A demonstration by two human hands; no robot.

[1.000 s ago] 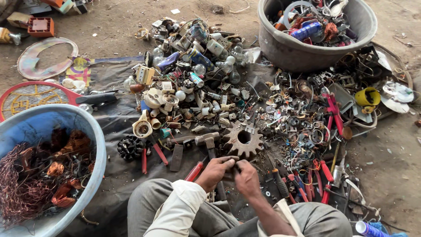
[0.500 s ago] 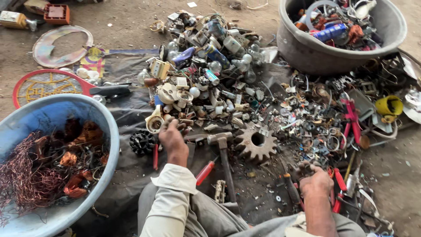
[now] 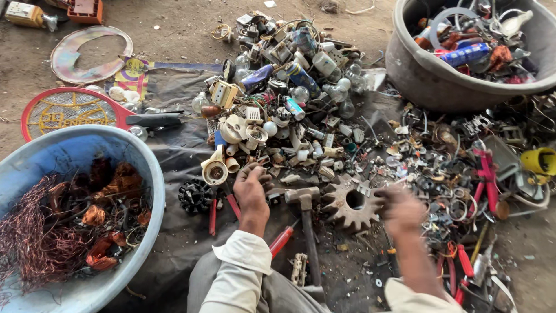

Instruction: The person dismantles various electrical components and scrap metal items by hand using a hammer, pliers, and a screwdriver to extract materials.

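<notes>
Head view, largest to smallest. A blue plastic tub (image 3: 69,156) at the left held tangled copper wire (image 3: 29,243) and burnt coil pieces. A grey tub (image 3: 440,81) at the upper right was filled with mixed cans and plastic scrap. Between the 2 tubs a scrap pile (image 3: 289,98) of bulbs, sockets, switches and small metal parts lay spread over a dark ground sheet (image 3: 174,168). A red round racket (image 3: 63,110) lay above the blue tub. A rusty toothed gear (image 3: 350,203) lay flat near the centre, with a hammer (image 3: 307,226) just beside it, head toward the pile and handle toward the person. The left hand (image 3: 252,188) reached forward, fingers curled down onto small parts at the near edge of the pile, beside a white socket (image 3: 214,171); whether it gripped one could not be told. The right hand (image 3: 399,208) was motion-blurred, just right of the gear over small rings and washers; how far open it was, and any content, could not be told.
</notes>
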